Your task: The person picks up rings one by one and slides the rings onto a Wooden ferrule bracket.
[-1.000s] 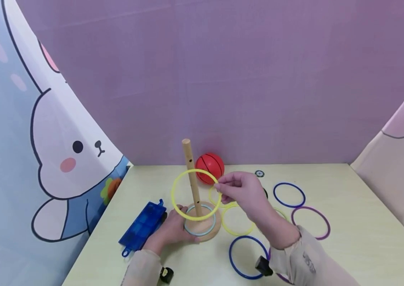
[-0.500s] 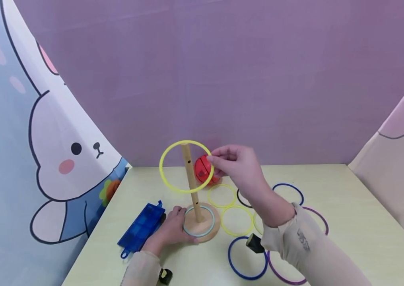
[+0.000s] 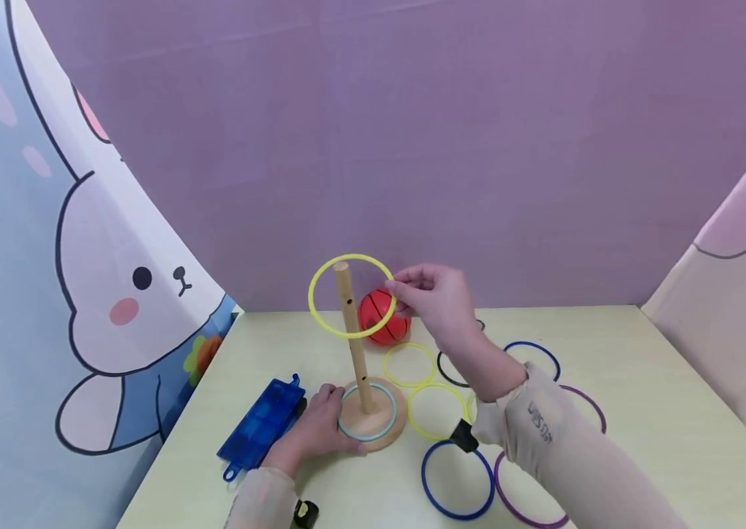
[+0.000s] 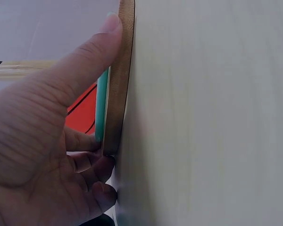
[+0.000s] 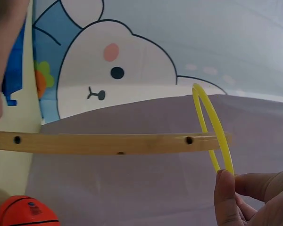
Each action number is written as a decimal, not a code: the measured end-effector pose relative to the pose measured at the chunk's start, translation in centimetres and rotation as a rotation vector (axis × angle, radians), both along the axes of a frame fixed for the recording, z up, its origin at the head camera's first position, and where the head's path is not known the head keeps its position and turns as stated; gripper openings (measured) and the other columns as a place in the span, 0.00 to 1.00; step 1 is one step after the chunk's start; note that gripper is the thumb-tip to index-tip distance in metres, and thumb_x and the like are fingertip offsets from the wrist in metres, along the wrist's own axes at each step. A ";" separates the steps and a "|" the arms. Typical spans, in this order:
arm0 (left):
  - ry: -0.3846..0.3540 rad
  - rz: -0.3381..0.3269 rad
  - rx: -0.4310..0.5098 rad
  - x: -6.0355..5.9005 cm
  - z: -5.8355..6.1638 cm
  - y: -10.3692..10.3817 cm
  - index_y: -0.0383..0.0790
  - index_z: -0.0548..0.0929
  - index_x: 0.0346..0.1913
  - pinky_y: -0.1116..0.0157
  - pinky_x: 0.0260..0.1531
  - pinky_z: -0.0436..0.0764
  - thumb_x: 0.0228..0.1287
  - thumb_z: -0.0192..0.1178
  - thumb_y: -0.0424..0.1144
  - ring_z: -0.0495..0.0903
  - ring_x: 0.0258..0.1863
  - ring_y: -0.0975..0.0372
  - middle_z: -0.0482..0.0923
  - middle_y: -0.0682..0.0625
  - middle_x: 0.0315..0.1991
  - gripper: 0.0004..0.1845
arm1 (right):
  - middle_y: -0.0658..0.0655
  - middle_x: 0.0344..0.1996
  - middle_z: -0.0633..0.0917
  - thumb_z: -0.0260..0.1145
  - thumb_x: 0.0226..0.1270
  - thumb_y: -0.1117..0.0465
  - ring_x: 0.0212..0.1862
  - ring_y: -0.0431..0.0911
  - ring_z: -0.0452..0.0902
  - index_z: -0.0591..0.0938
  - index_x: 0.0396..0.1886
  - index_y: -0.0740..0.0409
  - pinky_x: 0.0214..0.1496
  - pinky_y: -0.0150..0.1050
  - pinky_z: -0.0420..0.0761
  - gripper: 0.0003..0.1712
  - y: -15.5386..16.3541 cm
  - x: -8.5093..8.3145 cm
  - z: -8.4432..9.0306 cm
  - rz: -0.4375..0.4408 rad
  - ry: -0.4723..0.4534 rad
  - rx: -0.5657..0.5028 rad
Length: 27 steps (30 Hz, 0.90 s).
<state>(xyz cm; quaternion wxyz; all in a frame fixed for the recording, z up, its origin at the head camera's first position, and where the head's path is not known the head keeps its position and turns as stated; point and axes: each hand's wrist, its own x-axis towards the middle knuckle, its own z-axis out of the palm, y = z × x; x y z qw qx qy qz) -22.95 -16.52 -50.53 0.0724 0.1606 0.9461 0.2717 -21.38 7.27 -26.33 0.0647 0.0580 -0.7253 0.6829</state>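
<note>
My left hand (image 3: 323, 422) grips the rim of the round wooden base (image 3: 401, 419) of a ring-toss stand, thumb on one side and fingers curled at the other. A light-blue ring (image 3: 394, 422) lies on the base around the foot of the upright post (image 3: 357, 360). Between thumb and fingertips, my right hand (image 3: 435, 301) pinches a yellow ring (image 3: 310, 297) by its right side. In the right wrist view the yellow ring (image 5: 217, 122) encircles the post (image 5: 104, 143) close to its top end, one side passing in front and the other behind.
Behind the stand sits a small red basketball (image 3: 382, 323). A blue plastic tray (image 3: 263, 422) lies left of my left hand. Flat on the table to the right are yellow rings (image 3: 409, 413), blue rings (image 3: 424, 477), purple rings (image 3: 512, 507) and a black ring (image 3: 440, 367).
My right hand has raised the yellow ring from in front of the post to its top, then shifted it slightly right, so the post's tip shows inside it. My left hand stays on the base.
</note>
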 end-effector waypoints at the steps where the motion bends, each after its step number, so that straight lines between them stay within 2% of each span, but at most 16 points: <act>1: 0.001 -0.001 0.003 0.0 0.0 0.0 0.33 0.65 0.69 0.49 0.57 0.74 0.33 0.76 0.68 0.66 0.59 0.51 0.64 0.43 0.60 0.62 | 0.62 0.33 0.85 0.72 0.61 0.62 0.25 0.46 0.81 0.84 0.41 0.66 0.34 0.38 0.84 0.12 0.0 -0.1 -0.5 -0.004 -0.017 0.008; 8: 0.016 -0.013 0.020 0.2 0.4 0.0 0.32 0.65 0.69 0.49 0.57 0.73 0.34 0.77 0.66 0.66 0.59 0.50 0.64 0.42 0.60 0.61 | 0.62 0.30 0.85 0.71 0.62 0.66 0.23 0.45 0.81 0.84 0.39 0.68 0.33 0.42 0.85 0.09 0.0 -1.2 -5.4 -0.007 -0.107 0.006; 18: 0.034 -0.010 0.032 0.2 0.3 -0.1 0.32 0.66 0.68 0.50 0.56 0.74 0.32 0.79 0.64 0.68 0.56 0.51 0.65 0.43 0.57 0.61 | 0.59 0.25 0.85 0.69 0.61 0.70 0.19 0.43 0.78 0.84 0.34 0.69 0.28 0.39 0.84 0.05 0.4 -2.3 -13.4 -0.015 -0.202 0.067; 22: 0.038 -0.018 0.044 0.1 -0.1 -0.3 0.31 0.66 0.68 0.50 0.56 0.74 0.32 0.79 0.64 0.68 0.56 0.51 0.66 0.43 0.57 0.61 | 0.65 0.28 0.85 0.69 0.61 0.70 0.20 0.42 0.78 0.83 0.34 0.70 0.27 0.38 0.84 0.05 0.5 -2.2 -15.6 -0.018 -0.227 0.099; 27: 0.044 -0.023 0.050 -0.1 -0.3 -0.4 0.31 0.66 0.67 0.50 0.56 0.74 0.32 0.78 0.65 0.68 0.56 0.51 0.66 0.44 0.56 0.61 | 0.68 0.31 0.85 0.69 0.60 0.71 0.20 0.42 0.78 0.83 0.34 0.70 0.27 0.38 0.84 0.05 0.5 -2.0 -17.5 -0.010 -0.243 0.140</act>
